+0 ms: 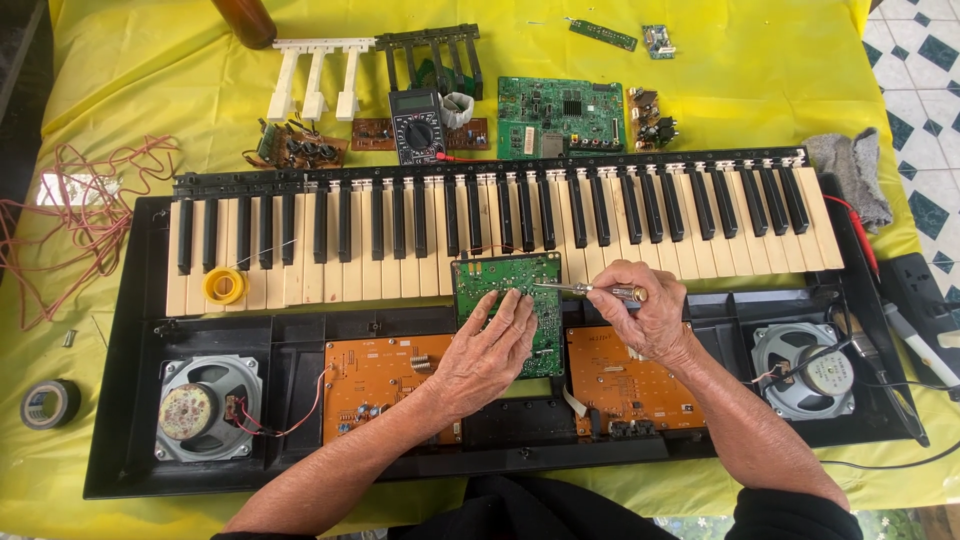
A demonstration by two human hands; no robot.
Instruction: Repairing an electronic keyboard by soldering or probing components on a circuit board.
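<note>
The green circuit board [508,310] is lying across the opened keyboard [480,230]; we are pressing our flat, open left hand [485,355] on it for steadiness while our right hand [640,315], closed around a screwdriver [590,291], is working its tip there.

Green circuit board [508,300], orange boards [385,385], black-and-cream keys [500,225], yellow tablecloth [750,80].

bright, even daylight; soft shadows just beneath the fingers [505,310]; sharp throughout, slight bending toward the edges.
</note>
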